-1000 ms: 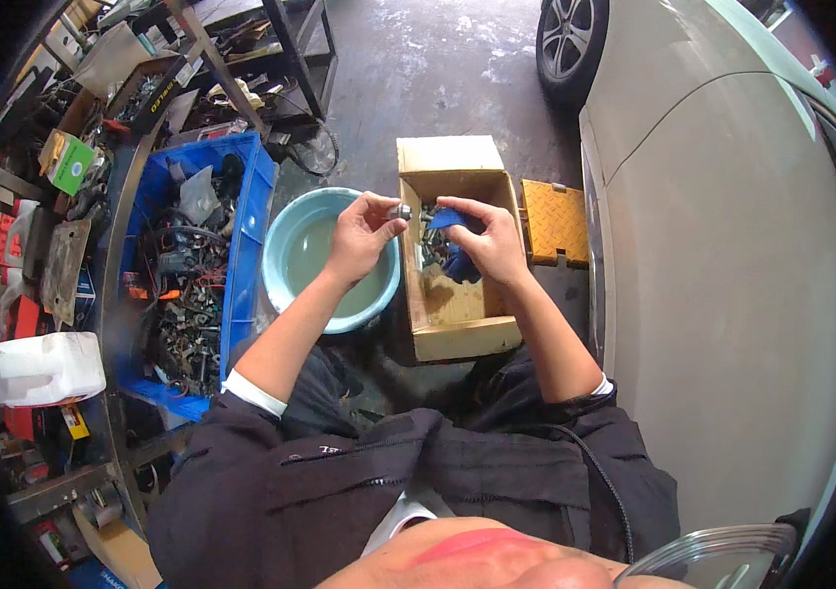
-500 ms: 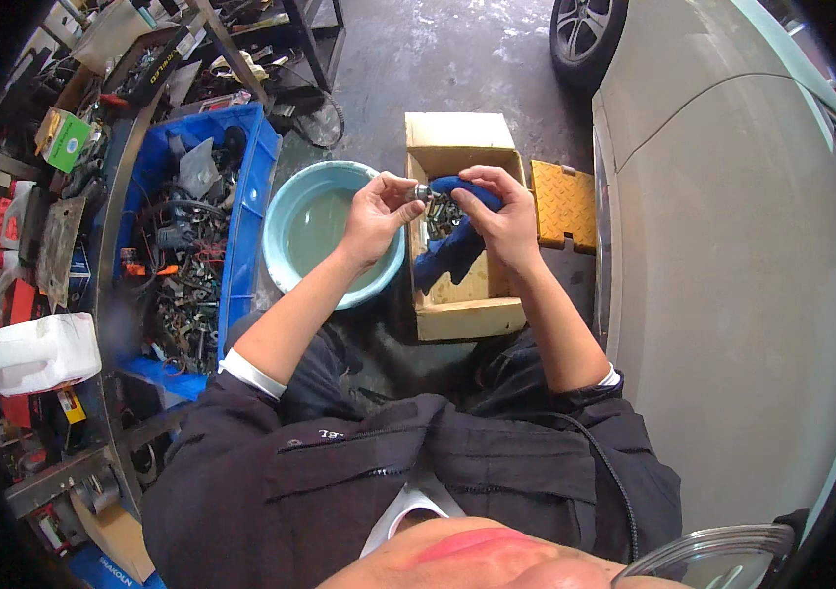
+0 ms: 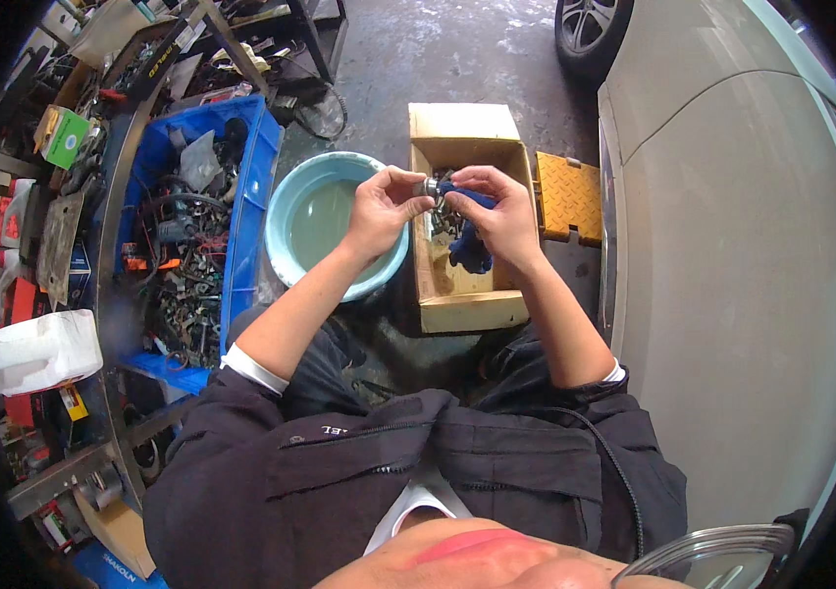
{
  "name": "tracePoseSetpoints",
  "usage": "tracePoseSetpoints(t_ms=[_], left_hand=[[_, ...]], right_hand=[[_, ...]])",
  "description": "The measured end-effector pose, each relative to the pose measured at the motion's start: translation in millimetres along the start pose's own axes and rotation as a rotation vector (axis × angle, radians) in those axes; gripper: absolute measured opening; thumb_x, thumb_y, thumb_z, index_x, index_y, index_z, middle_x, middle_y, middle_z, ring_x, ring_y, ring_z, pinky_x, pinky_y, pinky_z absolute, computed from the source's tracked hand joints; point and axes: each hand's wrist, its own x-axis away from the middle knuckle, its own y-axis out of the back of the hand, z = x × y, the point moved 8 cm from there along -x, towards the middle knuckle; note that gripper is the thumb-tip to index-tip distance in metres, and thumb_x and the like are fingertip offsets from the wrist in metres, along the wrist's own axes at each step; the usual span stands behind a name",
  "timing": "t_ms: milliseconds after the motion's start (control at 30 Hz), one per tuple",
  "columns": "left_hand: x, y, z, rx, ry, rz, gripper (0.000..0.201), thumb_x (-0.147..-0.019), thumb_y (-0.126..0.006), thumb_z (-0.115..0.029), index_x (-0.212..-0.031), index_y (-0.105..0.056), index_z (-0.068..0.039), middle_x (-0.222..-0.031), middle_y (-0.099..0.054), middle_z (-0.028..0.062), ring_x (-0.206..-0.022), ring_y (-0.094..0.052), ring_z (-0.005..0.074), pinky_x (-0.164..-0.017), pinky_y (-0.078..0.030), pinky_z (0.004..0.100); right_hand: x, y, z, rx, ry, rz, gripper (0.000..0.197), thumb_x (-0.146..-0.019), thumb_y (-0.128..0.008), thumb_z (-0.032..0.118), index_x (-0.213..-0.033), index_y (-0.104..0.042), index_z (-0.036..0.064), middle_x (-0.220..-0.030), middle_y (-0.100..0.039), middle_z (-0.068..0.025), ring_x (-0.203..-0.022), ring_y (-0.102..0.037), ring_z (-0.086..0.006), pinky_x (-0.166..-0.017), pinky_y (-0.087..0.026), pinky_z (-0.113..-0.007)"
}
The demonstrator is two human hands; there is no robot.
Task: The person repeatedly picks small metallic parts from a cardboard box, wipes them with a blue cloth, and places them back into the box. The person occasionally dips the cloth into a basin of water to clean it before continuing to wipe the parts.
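Note:
Between the thumb and fingers of my left hand (image 3: 381, 209) is a small round metal part (image 3: 430, 187), pinched and held up over the cardboard box. My right hand (image 3: 498, 213) is closed on a dark blue cloth (image 3: 472, 245), which bunches under the fingers and hangs down into the box. The cloth's upper end meets the right side of the metal part. The cardboard box (image 3: 472, 316) stands with its far flap up and holds several small metal pieces (image 3: 444, 218). Fingers partly hide the metal part, so its exact kind cannot be made out.
Left of the box stands a light blue basin (image 3: 281, 260) of cloudy water. Beyond it, a blue crate (image 3: 253, 196) holds jumbled metal parts, beside a cluttered shelf with a white jug (image 3: 40, 350). A yellow ramp (image 3: 570, 196) and a pale car (image 3: 732, 245) flank the right side.
The cloth has bunched closer under my right hand and hangs shorter and farther right. Its upper end is now against the metal part, and both hands have come slightly closer together.

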Motion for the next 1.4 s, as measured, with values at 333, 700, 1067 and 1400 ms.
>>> tracePoseSetpoints(t_ms=[333, 700, 1067, 1400], left_hand=[[3.3, -7.1, -13.2, -0.021, -0.089, 0.046, 0.034, -0.081, -0.078, 0.004, -0.111, -0.064, -0.001, -0.105, -0.066, 0.0036, -0.1, -0.063, 0.0112, -0.092, -0.052, 0.0282], [4.6, -1.0, -18.1, -0.114, -0.052, 0.045, 0.038, -0.08, -0.078, 0.005, -0.114, -0.064, 0.0, -0.107, -0.067, 0.0053, -0.104, -0.064, 0.0131, -0.094, -0.053, 0.0288], [5.9, -2.6, -2.3, 0.081, 0.001, -0.009, 0.033, -0.084, -0.077, -0.002, -0.114, -0.064, -0.003, -0.104, -0.068, 0.0039, -0.098, -0.064, 0.0121, -0.09, -0.052, 0.0269], [3.0, -0.2, -3.7, 0.07, -0.023, 0.001, 0.033, -0.083, -0.078, -0.002, -0.112, -0.063, -0.002, -0.106, -0.069, 0.0059, -0.097, -0.066, 0.0132, -0.089, -0.054, 0.0276]], right_hand=[[3.2, -9.1, -5.6, -0.17, -0.138, 0.072, 0.025, -0.087, -0.076, 0.015, -0.108, -0.07, 0.0026, -0.097, -0.071, -0.0034, -0.089, -0.063, -0.0102, -0.079, -0.052, -0.027], [9.5, -17.3, -9.0, -0.384, -0.307, 0.135, 0.032, -0.084, -0.079, 0.01, -0.113, -0.067, 0.0079, -0.086, -0.064, 0.0024, -0.066, -0.051, -0.0026, -0.052, -0.037, -0.02], [6.6, -9.9, 9.5, 0.057, 0.025, 0.027, 0.02, -0.089, -0.073, 0.015, -0.104, -0.073, 0.0025, -0.083, -0.072, -0.005, -0.069, -0.064, -0.0105, -0.065, -0.051, -0.027], [7.1, -11.5, 20.8, 0.101, 0.085, 0.039, 0.019, -0.091, -0.071, 0.014, -0.106, -0.073, 0.0021, -0.092, -0.075, -0.0097, -0.083, -0.071, -0.0136, -0.074, -0.054, -0.028]])
